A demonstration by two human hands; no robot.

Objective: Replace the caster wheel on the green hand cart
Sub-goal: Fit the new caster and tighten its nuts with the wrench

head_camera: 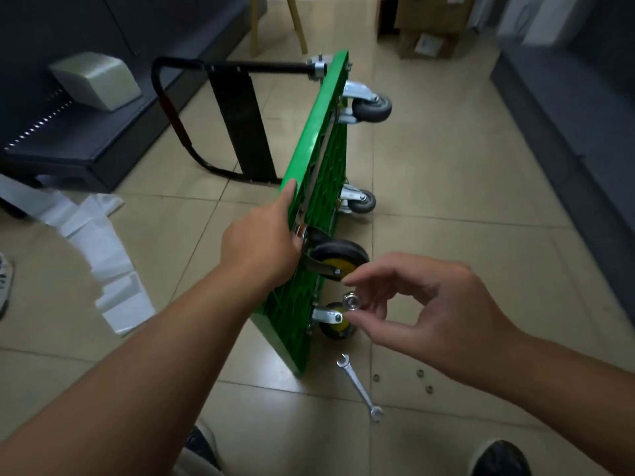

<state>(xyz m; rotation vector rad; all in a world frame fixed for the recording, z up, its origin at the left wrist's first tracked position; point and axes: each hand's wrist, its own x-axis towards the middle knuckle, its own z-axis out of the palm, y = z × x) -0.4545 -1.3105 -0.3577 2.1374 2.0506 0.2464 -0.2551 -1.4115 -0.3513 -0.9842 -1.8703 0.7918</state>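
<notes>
The right hand (pixel 422 304) has its fingers curled in narrow, and a small silvery nut (pixel 351 300) sits pinched between the thumb below and the fingertips above. That nut hangs in the air just in front of the cart's underside, between two yellow-hubbed wheels. The caster wheel (pixel 340 257), black tyre on a yellow hub, is just above the nut, and the index fingertip is almost at its fork. A second yellow-hubbed caster (pixel 335 322) sits just below and behind the thumb.

The left hand (pixel 261 242) grips the raised edge of the green hand cart (pixel 319 132). Its index finger is stretched along the rim and the other fingers are curled over the edge, right beside the upper caster's mount; I cannot tell whether they press on the mounting plate.

The cart stands tipped on one long edge on the tiled floor (pixel 446 166), wheels facing right. Two grey casters (pixel 372 108) stick out at the far end, and the black handle (pixel 171 108) juts out to the left there.

On the floor near the cart's near corner lies a double-ended wrench (pixel 359 386), with a few small loose fasteners (pixel 420 373) just to its right. Crumpled white sheets (pixel 103 242) lie well off to the left.
</notes>
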